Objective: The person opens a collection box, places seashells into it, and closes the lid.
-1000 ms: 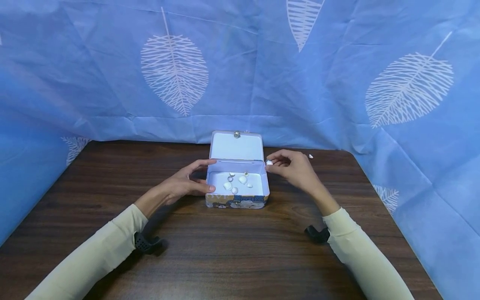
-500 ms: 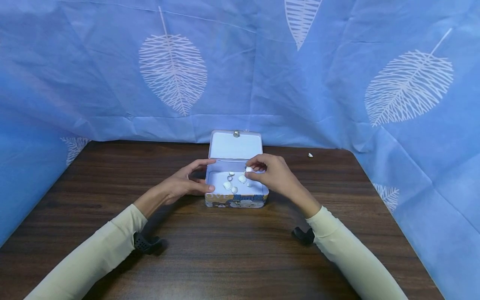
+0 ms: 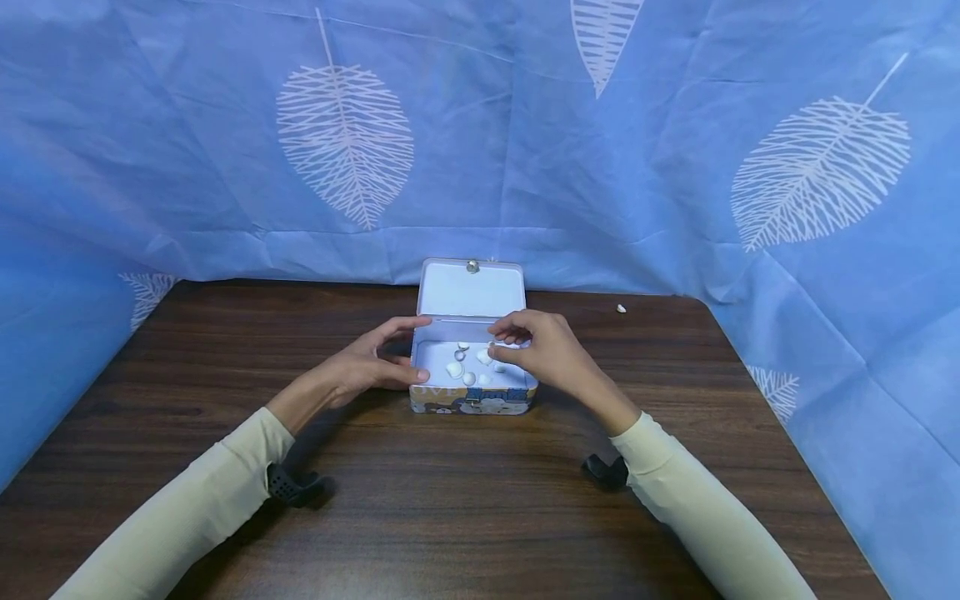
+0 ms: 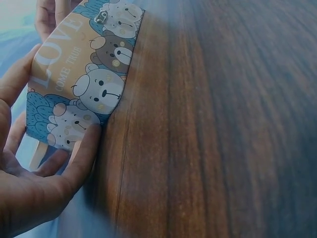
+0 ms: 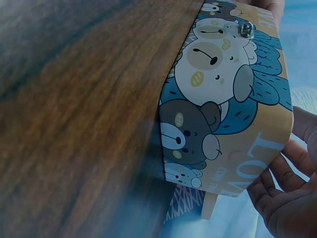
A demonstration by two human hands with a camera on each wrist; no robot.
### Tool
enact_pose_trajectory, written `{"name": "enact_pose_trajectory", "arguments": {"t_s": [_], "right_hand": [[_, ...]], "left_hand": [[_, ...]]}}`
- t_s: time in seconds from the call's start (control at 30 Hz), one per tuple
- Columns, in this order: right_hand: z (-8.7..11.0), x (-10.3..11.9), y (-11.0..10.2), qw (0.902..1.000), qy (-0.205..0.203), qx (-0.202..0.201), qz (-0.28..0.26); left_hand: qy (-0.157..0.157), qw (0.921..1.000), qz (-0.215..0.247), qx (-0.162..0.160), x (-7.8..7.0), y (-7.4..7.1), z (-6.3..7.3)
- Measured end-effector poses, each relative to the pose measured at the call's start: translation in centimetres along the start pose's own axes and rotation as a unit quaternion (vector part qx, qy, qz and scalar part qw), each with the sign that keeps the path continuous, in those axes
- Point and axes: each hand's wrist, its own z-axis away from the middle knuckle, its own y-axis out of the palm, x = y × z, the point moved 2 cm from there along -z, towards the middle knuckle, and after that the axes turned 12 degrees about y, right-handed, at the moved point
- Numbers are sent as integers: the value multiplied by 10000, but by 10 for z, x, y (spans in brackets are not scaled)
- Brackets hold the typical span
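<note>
A tin box (image 3: 472, 402) with cartoon bears on its front stands on the table, its lid (image 3: 471, 292) raised at the back. Several small white seashells lie inside, among them a larger shell (image 3: 454, 369) and one near the front wall, a small shell (image 3: 485, 380). My left hand (image 3: 367, 360) grips the box's left end, thumb at the front corner and index finger at the back one. Over the right half of the box hovers my right hand (image 3: 546, 343), fingers loosely bent with a gap to the thumb and nothing seen between them.
One more white shell (image 3: 621, 309) lies on the dark wooden table (image 3: 450, 500) near its back edge, right of the box. A blue cloth (image 3: 480, 167) with white leaf prints hangs behind the table.
The right hand moved left from beside the box to over it, carrying a white shell, and let it go. A shell now shows near the front wall. The left hand has stayed put.
</note>
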Motion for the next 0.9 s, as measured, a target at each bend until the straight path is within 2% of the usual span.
{"name": "enact_pose_trajectory", "arguments": {"t_s": [0.27,0.43,0.7,0.9], "right_hand": [[5,-6,-12,9998,-51,-174,-108],[4,-17,-22,9990,-25,-435,-132],[-6,-44,-43,9962,291,-816,46],[-11,-74,-62,9936,660,-868,306]], "left_hand": [[34,10000,-44,52,-1,0,0],[61,10000,-72,22,0,-1,1],[54,9998,-186,-28,1,0,0],[-8,9997,-228,-48,0,0,1]]}}
